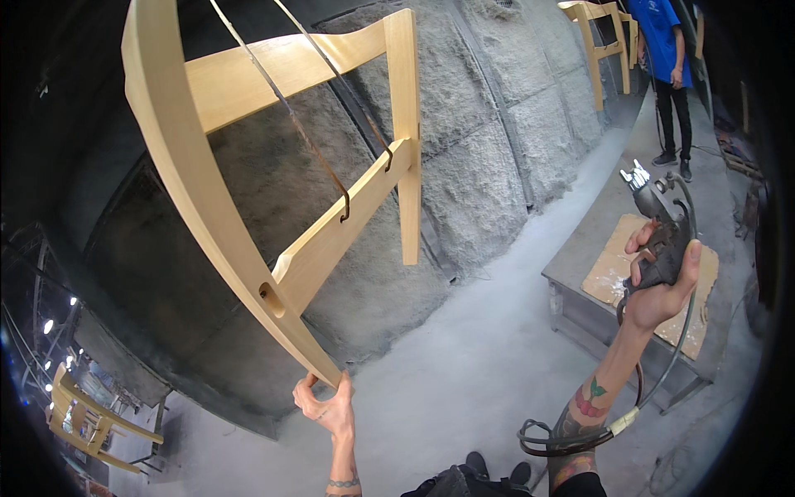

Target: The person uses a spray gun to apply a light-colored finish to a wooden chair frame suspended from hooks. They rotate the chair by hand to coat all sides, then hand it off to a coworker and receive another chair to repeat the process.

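Observation:
A pale wooden chair frame (319, 269) hangs in front of me from two thin metal hooks (344, 199) caught over its lower rail. The lower end of its long curved leg is pinched between the thumb and fingers of my left hand (325, 406). An oblong slot shows in that leg near the rail joint. In my right hand (662, 294), raised at the right, is a dark spray gun (660, 236) with a silvery nozzle head pointing up and away. Its hoses (667, 373) run down along my forearm. The gun is apart from the chair frame.
Dust-coated filter panels (489, 124) line the wall behind the frame. A low grey table (571, 277) with a stained board (613, 257) stands at right. Farther back, a person in a blue shirt (658, 41) stands near another hanging frame (609, 50). More wooden frames (91, 431) are at lower left.

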`<state>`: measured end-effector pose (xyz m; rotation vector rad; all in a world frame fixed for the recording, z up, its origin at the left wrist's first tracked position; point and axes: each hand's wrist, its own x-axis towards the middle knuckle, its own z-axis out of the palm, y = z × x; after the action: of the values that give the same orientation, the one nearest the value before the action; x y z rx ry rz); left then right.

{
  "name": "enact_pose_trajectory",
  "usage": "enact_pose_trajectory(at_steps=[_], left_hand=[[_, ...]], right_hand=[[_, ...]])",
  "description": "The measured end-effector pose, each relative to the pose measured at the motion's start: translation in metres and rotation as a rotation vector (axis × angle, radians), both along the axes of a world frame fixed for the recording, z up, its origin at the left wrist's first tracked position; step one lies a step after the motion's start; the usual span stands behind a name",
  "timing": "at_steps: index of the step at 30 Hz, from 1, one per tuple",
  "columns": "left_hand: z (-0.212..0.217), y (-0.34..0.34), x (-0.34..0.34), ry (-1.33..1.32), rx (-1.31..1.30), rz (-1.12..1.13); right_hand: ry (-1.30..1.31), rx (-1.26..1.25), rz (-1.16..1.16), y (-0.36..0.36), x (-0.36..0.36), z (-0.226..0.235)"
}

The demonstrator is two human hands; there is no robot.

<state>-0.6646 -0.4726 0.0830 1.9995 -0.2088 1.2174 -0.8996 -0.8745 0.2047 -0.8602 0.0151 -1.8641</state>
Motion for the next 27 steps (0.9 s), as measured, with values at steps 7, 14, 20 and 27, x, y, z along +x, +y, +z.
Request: enact_pose_trajectory(at_steps=[7, 14, 20, 27], left_hand=[[-0.001, -0.001, -0.001, -0.093, 0.054, 0.026], [0.006, -0.008, -0.003, -0.228, 0.043, -0.011], [0.01, -0.019, -0.001, -0.214, 0.075, -0.015], [0.011, -0.045, 0.015, -0.175, 0.08, 0.003]], right_hand=[[0.277, -0.043, -0.037, 0.018, -0.005, 0.005], [0.253, -0.125, -0.108, 0.022, -0.005, 0.064], [0.371, -0.158, -0.038, 0.033, -0.009, 0.045], [0.644, -0.175, -0.006, 0.054, -0.055, -0.011]])
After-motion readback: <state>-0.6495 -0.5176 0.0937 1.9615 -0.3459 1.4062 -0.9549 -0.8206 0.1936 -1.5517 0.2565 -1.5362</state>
